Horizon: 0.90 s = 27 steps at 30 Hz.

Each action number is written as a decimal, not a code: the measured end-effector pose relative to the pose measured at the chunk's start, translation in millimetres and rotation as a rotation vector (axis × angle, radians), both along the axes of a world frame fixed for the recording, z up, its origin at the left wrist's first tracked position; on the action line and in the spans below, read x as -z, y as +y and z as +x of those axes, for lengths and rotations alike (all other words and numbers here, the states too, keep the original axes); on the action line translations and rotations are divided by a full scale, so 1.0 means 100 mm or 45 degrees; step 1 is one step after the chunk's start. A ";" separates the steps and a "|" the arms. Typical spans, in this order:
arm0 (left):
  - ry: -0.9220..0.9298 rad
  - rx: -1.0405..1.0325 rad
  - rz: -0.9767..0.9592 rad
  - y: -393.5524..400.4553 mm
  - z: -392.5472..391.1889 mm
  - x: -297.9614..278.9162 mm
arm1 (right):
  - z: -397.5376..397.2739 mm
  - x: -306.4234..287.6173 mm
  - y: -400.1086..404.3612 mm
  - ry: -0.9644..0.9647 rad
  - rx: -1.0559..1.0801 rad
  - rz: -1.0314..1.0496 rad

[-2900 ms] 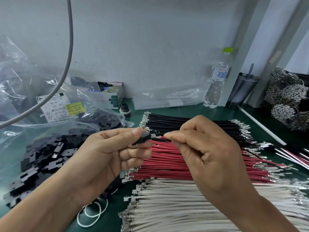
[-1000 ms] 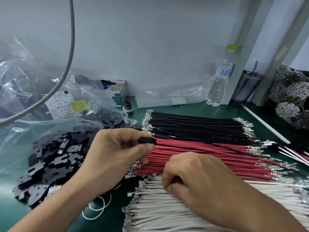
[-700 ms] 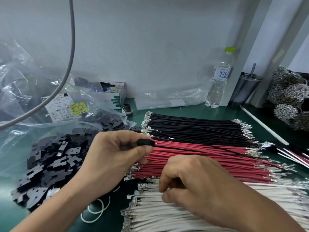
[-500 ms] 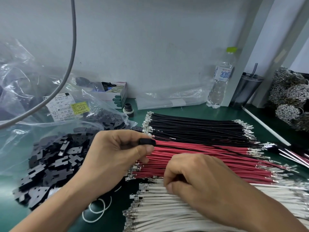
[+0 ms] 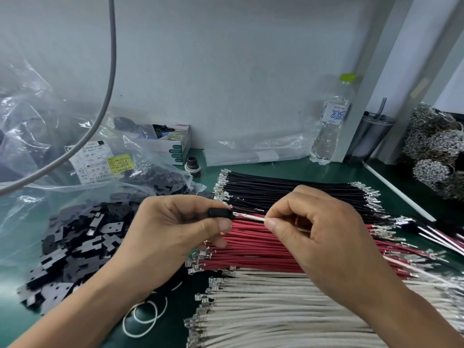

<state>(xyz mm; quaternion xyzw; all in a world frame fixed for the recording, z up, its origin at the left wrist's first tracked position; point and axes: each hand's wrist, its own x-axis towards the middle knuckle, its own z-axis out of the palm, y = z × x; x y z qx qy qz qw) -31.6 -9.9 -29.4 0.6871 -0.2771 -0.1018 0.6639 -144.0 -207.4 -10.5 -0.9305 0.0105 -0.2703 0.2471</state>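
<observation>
My left hand (image 5: 170,232) pinches a small black connector housing (image 5: 220,213) between thumb and forefinger. My right hand (image 5: 319,234) pinches a white wire (image 5: 252,217) near its end, and the wire's metal terminal touches the housing's right opening. Both hands hover over the bundles on the green table: black wires (image 5: 288,189) at the back, red wires (image 5: 263,249) in the middle, white wires (image 5: 276,310) at the front. All have crimped metal terminals at their ends.
A clear plastic bag of black housings (image 5: 82,237) lies at the left. White rubber bands (image 5: 143,317) lie by my left wrist. At the back stand a small box (image 5: 175,146), a water bottle (image 5: 331,121) and a tumbler (image 5: 371,136). A grey cable (image 5: 108,79) hangs at left.
My right hand has lifted from the white bundle with one white wire and brought its terminal to the housing. My left hand has kept its grip on the housing.
</observation>
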 end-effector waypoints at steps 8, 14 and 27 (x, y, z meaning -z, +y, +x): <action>0.053 -0.018 -0.046 0.00 0.03 0.00 | 0.02 0.01 0.01 -0.129 -0.014 -0.101; 0.058 0.016 -0.024 0.00 0.02 0.00 | 0.02 0.03 0.02 -0.163 -0.046 -0.081; 0.066 0.021 0.000 0.01 0.01 0.00 | 0.01 0.01 0.01 -0.190 -0.109 0.001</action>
